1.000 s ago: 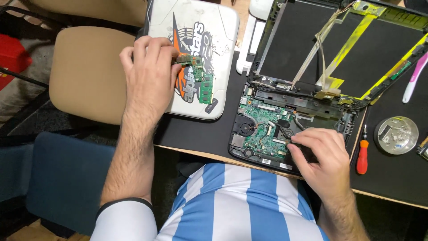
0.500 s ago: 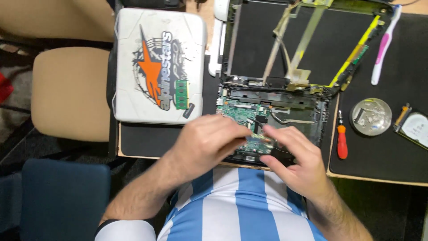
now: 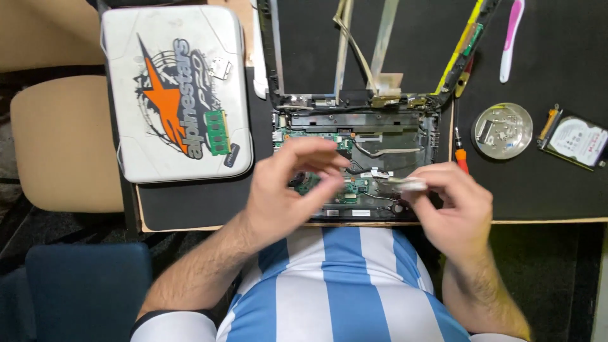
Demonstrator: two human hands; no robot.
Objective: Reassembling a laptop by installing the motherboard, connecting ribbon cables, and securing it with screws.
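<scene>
A dismantled laptop base (image 3: 380,136) lies on the black desk mat with its green board exposed. The bare screen frame (image 3: 272,57) stands behind it, with flat cables hanging down. My right hand (image 3: 453,209) pinches a small silvery flat part (image 3: 402,184) just above the base's front right corner. My left hand (image 3: 291,190) hovers over the left half of the board, fingers apart and blurred, holding nothing that I can see.
A white printed case (image 3: 177,88) at the left carries a green memory stick (image 3: 216,132). To the right lie a red-handled screwdriver (image 3: 462,158), a round dish of screws (image 3: 503,130), a hard drive (image 3: 573,140) and a pink-and-white tool (image 3: 510,38). A beige chair (image 3: 63,145) stands at left.
My left hand left the green memory stick on the white case and came over to the laptop base. My right hand lifted a small silvery part off the board.
</scene>
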